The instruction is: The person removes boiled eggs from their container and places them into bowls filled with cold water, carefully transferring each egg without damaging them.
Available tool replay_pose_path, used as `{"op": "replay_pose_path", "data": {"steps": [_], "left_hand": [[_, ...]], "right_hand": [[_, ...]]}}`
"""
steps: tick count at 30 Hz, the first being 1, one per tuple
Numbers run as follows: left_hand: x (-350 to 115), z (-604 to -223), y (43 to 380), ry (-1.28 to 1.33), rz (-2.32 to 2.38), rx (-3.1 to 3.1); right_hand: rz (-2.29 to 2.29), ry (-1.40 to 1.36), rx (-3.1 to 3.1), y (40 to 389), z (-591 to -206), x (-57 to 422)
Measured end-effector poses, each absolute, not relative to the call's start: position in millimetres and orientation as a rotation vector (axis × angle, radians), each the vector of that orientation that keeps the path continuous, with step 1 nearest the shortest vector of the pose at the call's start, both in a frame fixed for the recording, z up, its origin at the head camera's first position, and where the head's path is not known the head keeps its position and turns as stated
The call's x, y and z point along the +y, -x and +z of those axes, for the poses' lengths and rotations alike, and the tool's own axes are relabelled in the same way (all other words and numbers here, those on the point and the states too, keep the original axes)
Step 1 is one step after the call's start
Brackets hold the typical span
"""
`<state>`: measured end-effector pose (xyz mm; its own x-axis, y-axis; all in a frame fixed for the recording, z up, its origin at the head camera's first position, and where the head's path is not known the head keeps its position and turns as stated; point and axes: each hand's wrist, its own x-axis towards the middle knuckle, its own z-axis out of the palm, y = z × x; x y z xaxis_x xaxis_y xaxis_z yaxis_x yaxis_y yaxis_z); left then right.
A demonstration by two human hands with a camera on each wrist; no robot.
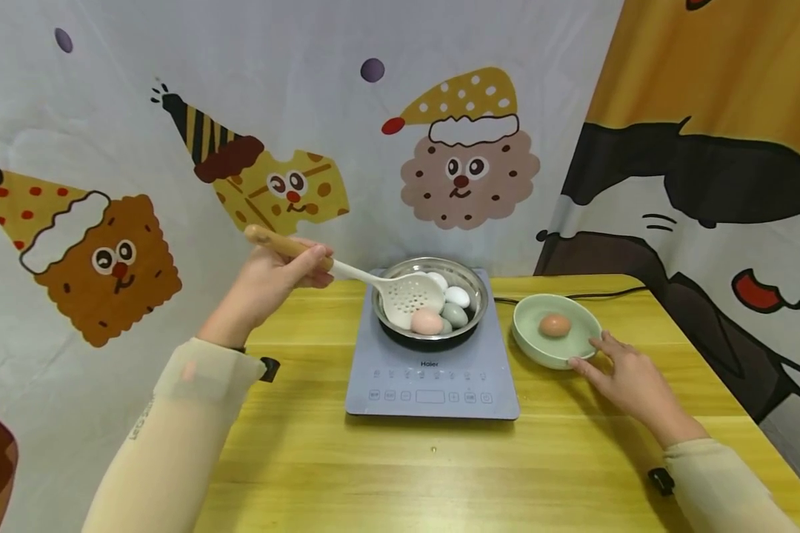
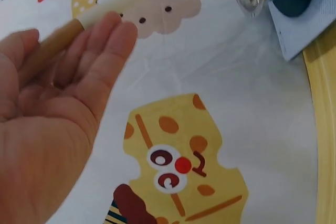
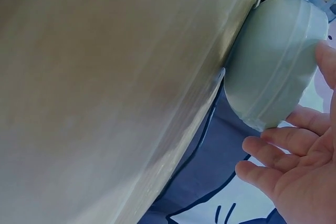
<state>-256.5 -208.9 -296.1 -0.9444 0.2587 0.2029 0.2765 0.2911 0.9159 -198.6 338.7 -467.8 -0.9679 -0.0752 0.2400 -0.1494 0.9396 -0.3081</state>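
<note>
"Several eggs (image 1: 455, 316), white, pink and grey-green, are lying in the metal pan (image 1: 475, 295). What is supporting that pan?"

"1 blue-grey cooktop (image 1: 387, 348) is sitting beneath it on the yellow wooden table (image 1: 433, 481)."

"And the left hand (image 1: 276, 277)?"

"Its thumb and curled fingers are gripping the wooden handle (image 1: 272, 238) of 1 white slotted spoon (image 1: 410, 292), whose perforated head is slanting into the pan. The pink egg (image 1: 427, 321) is resting at the head's lower edge; whether the spoon is bearing its weight, the views are not showing."

"And the right hand (image 1: 636, 381)?"

"Its fingers are extending, spread apart and holding nothing fast, while the thumb and a finger are touching the rim of 1 pale green bowl (image 1: 530, 326). Inside, 1 brown egg (image 1: 555, 325) is lying; the bowl is standing on the table, just right of the cooktop."

"What is showing beyond?"

"1 black cord (image 1: 607, 295) is trailing behind the bowl; 1 printed cloth (image 1: 367, 222) is hanging farther back."
</note>
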Motion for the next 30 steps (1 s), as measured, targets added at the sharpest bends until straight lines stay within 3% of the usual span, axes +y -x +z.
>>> {"op": "replay_pose_path", "data": {"steps": [13, 30], "left_hand": [[-179, -305, 235, 0.373, -1.808, -2.385], [-118, -313, 208, 0.329, -1.376, -2.276]], "right_hand": [[0.470, -0.174, -2.866, 199, -466, 340], [0.476, -0.182, -2.871, 201, -470, 343]]}}
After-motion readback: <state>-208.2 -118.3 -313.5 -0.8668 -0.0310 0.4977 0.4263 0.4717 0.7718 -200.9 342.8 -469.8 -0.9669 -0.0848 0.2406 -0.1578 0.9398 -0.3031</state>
